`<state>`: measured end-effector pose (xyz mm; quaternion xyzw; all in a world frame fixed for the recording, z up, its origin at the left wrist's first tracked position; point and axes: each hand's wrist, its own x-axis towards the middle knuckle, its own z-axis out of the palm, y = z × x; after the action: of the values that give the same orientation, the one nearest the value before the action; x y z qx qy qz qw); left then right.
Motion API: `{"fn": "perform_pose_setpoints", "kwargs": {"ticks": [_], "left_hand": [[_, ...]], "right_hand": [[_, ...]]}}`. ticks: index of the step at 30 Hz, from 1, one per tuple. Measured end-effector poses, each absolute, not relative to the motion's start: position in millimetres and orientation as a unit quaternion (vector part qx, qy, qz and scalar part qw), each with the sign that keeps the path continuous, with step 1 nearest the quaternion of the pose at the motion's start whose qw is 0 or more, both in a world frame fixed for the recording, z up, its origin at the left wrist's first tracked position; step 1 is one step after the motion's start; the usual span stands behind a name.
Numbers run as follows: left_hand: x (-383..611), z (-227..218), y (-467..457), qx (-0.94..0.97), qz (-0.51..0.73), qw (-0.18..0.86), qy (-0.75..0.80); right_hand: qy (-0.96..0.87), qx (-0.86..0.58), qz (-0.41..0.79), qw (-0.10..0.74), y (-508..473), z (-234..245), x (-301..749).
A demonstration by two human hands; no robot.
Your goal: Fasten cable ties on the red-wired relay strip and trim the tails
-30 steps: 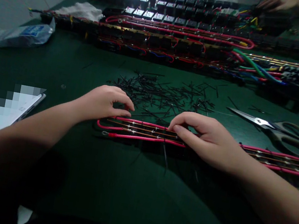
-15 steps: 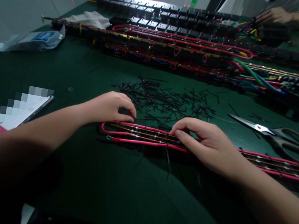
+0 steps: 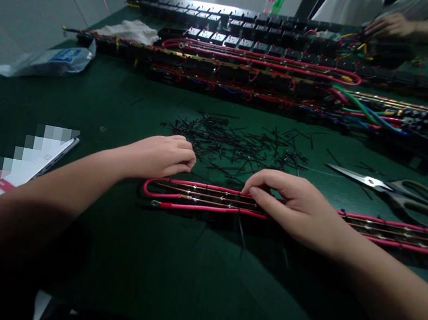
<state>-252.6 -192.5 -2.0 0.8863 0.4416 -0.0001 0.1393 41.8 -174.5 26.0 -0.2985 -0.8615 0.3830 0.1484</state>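
A long strip with thin copper-coloured rods and bright solder points (image 3: 211, 195) lies across the table in front of me. Along its edges runs a red cable (image 3: 197, 208), looped at the left end and ending in a ring terminal (image 3: 155, 203). Thumb and index finger of my right hand (image 3: 293, 204) pinch at the rear run of the cable. From the front edge nearby hangs the tail of a black cable tie (image 3: 241, 234). Just behind the strip's left end, my left hand (image 3: 173, 157) has its fingers curled together; what they hold, if anything, is hidden.
Behind my hands lies a heap of black cut tie pieces (image 3: 226, 137). Scissors (image 3: 398, 195) rest at right, a white box (image 3: 37, 164) at left, a plastic bag (image 3: 53, 61) beyond. Wired black assemblies (image 3: 245, 74) span the back, where another person's hand (image 3: 390, 25) works.
My left hand's fingers have closed together from a looser, parted curl. My right hand stays at the same spot on the strip. The view has shifted slightly.
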Motion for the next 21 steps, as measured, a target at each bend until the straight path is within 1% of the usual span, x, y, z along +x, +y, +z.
{"fn": "perform_pose_setpoints", "kwargs": {"ticks": [2,4,6,9,14,21], "left_hand": [[-252.8,-4.1,-193.6,0.886,0.02,0.11,0.45],[-251.7,-3.8,-194.8,0.874,0.067,0.102,0.47],[-248.2,0.4,-196.6,0.855,0.123,0.125,0.488],[-238.1,11.8,-201.5,0.826,0.188,0.191,0.495],[-218.1,23.6,-211.0,0.795,0.232,0.278,0.487],[-206.0,14.2,-211.1,0.755,0.274,0.361,0.474]], "right_hand": [[-0.863,-0.296,0.385,0.142,-174.8,27.3,41.3],[-0.865,-0.293,0.382,0.144,-175.1,27.7,41.1],[-0.864,-0.296,0.381,0.143,-175.4,27.5,41.2],[-0.853,-0.308,0.393,0.15,-176.3,28.3,40.4],[-0.817,-0.332,0.41,0.233,-179.3,38.1,28.2],[-0.756,-0.328,0.458,0.334,-175.1,49.5,-3.7]]}}
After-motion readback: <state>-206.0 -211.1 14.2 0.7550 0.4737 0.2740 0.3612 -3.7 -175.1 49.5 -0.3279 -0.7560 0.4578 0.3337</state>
